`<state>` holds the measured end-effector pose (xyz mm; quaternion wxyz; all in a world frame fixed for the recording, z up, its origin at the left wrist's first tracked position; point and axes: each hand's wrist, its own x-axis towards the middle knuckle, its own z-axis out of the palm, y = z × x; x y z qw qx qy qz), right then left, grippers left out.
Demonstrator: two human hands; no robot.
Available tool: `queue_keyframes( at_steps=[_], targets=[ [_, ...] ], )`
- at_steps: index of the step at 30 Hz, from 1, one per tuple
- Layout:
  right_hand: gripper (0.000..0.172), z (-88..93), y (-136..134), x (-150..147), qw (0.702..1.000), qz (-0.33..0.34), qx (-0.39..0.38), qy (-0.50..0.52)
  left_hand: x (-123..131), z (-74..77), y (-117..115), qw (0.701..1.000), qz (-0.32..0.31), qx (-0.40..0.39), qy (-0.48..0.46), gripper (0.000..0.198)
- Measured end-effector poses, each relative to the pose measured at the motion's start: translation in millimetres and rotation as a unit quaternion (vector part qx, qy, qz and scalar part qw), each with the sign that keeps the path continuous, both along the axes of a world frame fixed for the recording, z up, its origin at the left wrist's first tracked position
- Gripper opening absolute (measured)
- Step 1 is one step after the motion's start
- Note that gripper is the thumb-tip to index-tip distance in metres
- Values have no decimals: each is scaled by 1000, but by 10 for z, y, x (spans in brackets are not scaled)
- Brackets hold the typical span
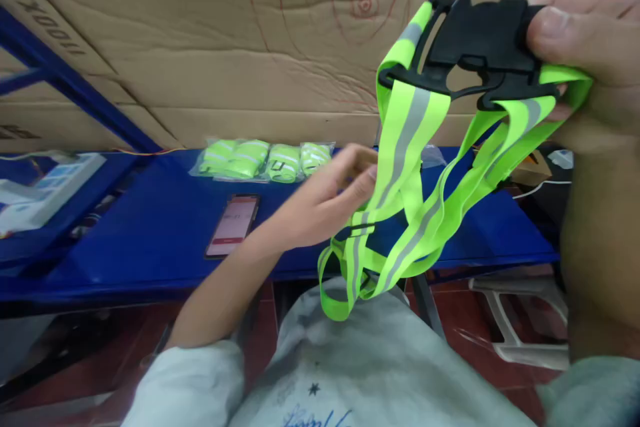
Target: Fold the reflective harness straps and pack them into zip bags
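High at the right, above the counter (pixel 150 213) and well in front of the cardboard (pixel 200 47), the right hand (pixel 595 47) holds up a black buckle (pixel 480 40). Its fingers pinch the buckle's right end, the thumb pressed on the near face and the others behind. Gripping one end leaves most of the buckle in sight, and its two halves look joined. The green straps (pixel 407 140), each with a grey stripe, are threaded through it and hang in long loops toward the person's lap; holding the buckle this high probably lets them drop freely, with less tangling.

The left hand (pixel 333 200) is lower, beside the hanging straps. Its fingers are loosely curled, thumb a little apart, the tips at the strap's edge. Blur and overlap hide whether they pinch it, so I cannot tell; the hand seems placed there to steady or guide the loops.

Four bagged packs (pixel 245 160) of similar green strap lie in a row at the counter's back edge, likely set there to be out of the hands' way. Nearer, the phone (pixel 233 227) lies flat, screen up and lit, presumably so it can be read at a glance.
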<state>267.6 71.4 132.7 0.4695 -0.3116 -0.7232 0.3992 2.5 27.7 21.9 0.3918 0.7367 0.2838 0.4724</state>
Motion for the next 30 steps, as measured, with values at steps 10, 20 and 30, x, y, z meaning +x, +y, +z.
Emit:
queue_keyframes(
  at_steps=[10,20,30],
  targets=[
    [40,-148,74,-4,995,35,-40,-89,191,346,80,956,-186,-184,-130,47],
    [26,-587,-207,-172,936,-241,250,-53,252,477,124,973,-50,-189,-122,42],
    [47,-1035,-255,-398,996,-2,83,-42,170,661,148,974,-16,-124,-189,29]
  ],
)
